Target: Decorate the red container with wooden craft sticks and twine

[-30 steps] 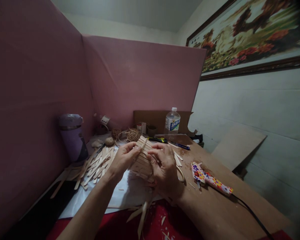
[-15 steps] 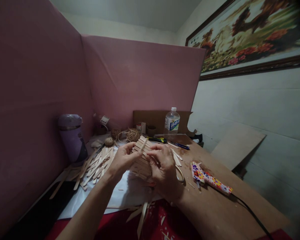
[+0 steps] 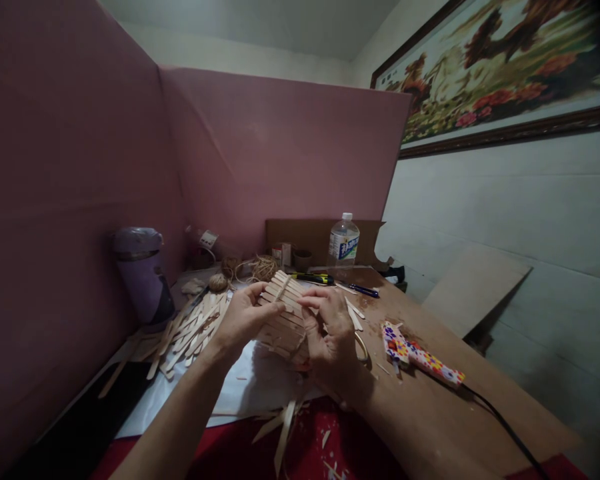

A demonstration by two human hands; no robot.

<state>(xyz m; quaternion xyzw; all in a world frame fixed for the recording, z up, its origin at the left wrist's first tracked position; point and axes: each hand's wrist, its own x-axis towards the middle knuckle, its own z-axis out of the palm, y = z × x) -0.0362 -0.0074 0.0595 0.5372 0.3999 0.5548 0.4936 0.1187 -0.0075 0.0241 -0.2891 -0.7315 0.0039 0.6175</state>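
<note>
Between my two hands is a panel of popsicle sticks (image 3: pixel 286 320), several sticks side by side with a crosspiece near the top. My left hand (image 3: pixel 244 313) grips its left edge, thumb on the face and fingers behind. On the right side, my right hand (image 3: pixel 329 323) has its thumb and fingers closed at the panel's edge; its palm hides the lower right part. Loose popsicle sticks (image 3: pixel 195 333) lie heaped left of my left hand. A tan ring (image 3: pixel 361 348) shows partly behind my right wrist.
A flowered glue gun (image 3: pixel 420 357) with a black cord lies on the table at right. Behind stand a plastic bottle (image 3: pixel 344 245) and a purple tumbler (image 3: pixel 143 277). Twine (image 3: pixel 266 268), a yellow-black cutter (image 3: pixel 313 279) and a blue pen (image 3: pixel 364 291) lie at the back.
The panel has tilted a little, showing more of its face. My right hand's fingers have shifted slightly along its right edge; the left hand keeps its grip.
</note>
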